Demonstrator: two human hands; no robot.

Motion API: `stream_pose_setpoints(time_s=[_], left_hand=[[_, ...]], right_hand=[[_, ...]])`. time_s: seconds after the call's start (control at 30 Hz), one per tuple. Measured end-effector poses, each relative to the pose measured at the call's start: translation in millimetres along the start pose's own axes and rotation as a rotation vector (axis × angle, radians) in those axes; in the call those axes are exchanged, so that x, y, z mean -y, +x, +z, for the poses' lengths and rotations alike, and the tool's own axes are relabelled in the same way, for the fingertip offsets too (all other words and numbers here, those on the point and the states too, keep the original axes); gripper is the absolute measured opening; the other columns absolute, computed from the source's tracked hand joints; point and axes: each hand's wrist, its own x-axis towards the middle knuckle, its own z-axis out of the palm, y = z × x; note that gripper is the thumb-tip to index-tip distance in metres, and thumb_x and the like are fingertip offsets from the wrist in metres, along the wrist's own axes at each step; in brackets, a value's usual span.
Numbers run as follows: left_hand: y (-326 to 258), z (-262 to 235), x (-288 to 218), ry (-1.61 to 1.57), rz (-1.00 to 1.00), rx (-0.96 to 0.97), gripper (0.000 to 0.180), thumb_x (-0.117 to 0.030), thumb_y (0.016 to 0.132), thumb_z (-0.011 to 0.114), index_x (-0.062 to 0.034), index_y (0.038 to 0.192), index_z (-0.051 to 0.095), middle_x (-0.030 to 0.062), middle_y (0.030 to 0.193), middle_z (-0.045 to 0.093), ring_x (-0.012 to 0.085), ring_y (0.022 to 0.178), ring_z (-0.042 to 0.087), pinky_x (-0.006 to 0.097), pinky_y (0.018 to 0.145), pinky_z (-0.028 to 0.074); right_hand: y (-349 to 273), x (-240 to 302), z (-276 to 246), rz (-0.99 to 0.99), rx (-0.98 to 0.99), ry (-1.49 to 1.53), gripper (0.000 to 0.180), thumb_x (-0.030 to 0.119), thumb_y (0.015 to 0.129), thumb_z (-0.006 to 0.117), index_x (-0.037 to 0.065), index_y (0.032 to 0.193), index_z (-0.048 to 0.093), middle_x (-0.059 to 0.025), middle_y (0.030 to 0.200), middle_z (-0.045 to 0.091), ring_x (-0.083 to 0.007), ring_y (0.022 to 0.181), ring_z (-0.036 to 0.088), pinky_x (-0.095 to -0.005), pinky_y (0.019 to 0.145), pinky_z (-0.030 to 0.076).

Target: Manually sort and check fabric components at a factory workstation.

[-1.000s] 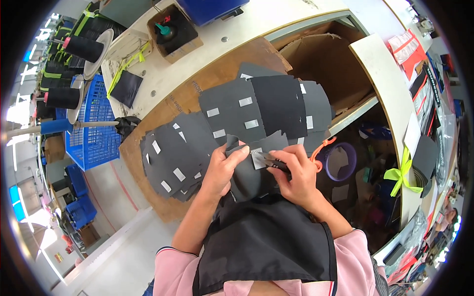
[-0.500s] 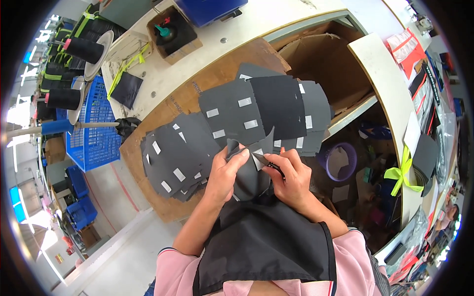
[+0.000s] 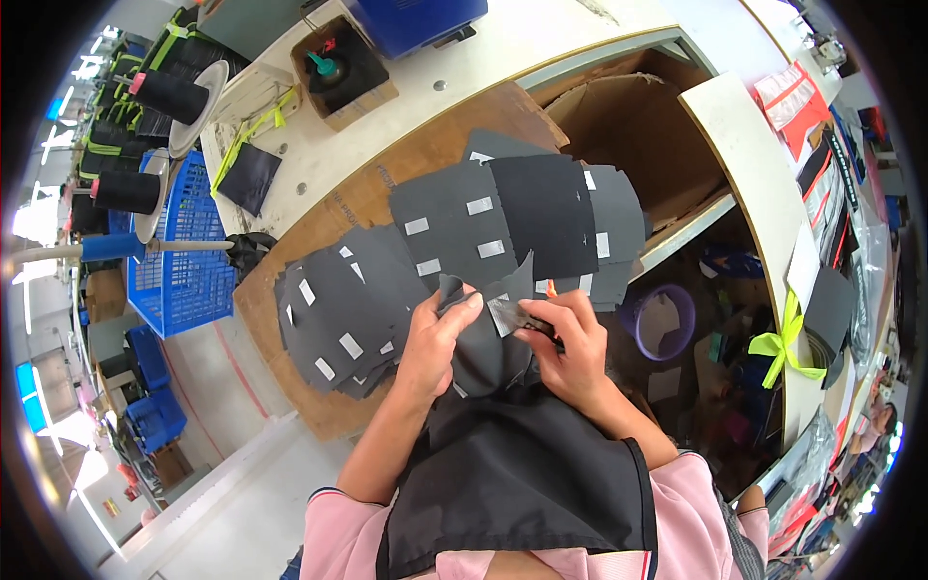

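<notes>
My left hand [image 3: 437, 338] pinches the edge of a dark grey fabric piece [image 3: 483, 358], which is folded up in front of my black apron. A pale patch [image 3: 504, 314] shows on the piece between my hands. In my right hand [image 3: 568, 340] are small dark thread snips [image 3: 539, 327], mostly hidden by the fingers, their tip at the patch. Just beyond lie more grey fabric pieces with pale patches [image 3: 449, 227], a plain black piece [image 3: 543, 213] among them. To the left is a fanned stack of similar grey pieces [image 3: 362, 300].
The pieces rest on a brown board [image 3: 406, 159] along a white table [image 3: 425, 87]. A blue bin [image 3: 411, 24] and a small carton [image 3: 372, 101] stand at the back. Right are an open cardboard box [image 3: 628, 135] and a purple bucket [image 3: 691, 324]. Black thread cones [image 3: 169, 97] stand left.
The snips have shifted slightly on the patch, and their dark blades show less than before. Both hands stay in nearly the same place, and the fabric pieces on the board have not moved.
</notes>
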Motion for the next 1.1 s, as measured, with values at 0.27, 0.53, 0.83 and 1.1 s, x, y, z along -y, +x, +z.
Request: stream_pose_setpoints(time_s=[0.27, 0.53, 0.83, 1.1], left_hand=[[-3, -71, -57, 0.27, 0.177, -0.318, 0.032, -0.019, 0.071, 0.072, -0.0029, 0.094, 0.058, 0.0089, 0.09, 0.06, 0.0175, 0.083, 0.057, 0.031, 0.08, 0.045], [46, -192, -20, 1.464, 0.241, -1.178, 0.083, -0.034, 0.068, 0.077, -0.0153, 0.136, 0.032, 0.0152, 0.136, 0.036, 0.0321, 0.124, 0.037, 0.046, 0.097, 0.033], [74, -102, -24, 1.156, 0.971, -0.438, 0.082, -0.023, 0.069, 0.075, -0.0068, 0.137, 0.032, 0.0177, 0.142, 0.029, 0.0339, 0.131, 0.027, 0.045, 0.106, 0.021], [64, -21, -60, 0.657, 0.091, 0.658, 0.058, -0.017, 0.073, 0.076, -0.0025, 0.123, 0.05, 0.0058, 0.105, 0.061, 0.0133, 0.098, 0.056, 0.03, 0.087, 0.043]], right_hand=[[12, -79, -4, 0.481, 0.012, 0.134, 0.026, 0.003, 0.075, 0.067, 0.002, 0.098, 0.055, -0.0019, 0.076, 0.049, -0.0117, 0.068, 0.05, -0.0235, 0.066, 0.042], [50, -98, 53, 0.387, 0.117, -0.237, 0.039, 0.022, 0.073, 0.073, 0.005, 0.103, 0.057, -0.0088, 0.082, 0.059, -0.0261, 0.071, 0.061, -0.0376, 0.063, 0.048], [65, -98, 78, 0.469, 0.124, -0.003, 0.024, 0.01, 0.071, 0.071, 0.0, 0.089, 0.06, -0.0103, 0.082, 0.06, -0.0257, 0.073, 0.059, -0.0342, 0.066, 0.046], [81, -46, -28, 0.158, 0.685, 0.434, 0.017, -0.002, 0.07, 0.069, -0.001, 0.086, 0.064, -0.0042, 0.075, 0.052, -0.0155, 0.072, 0.052, -0.0272, 0.066, 0.041]])
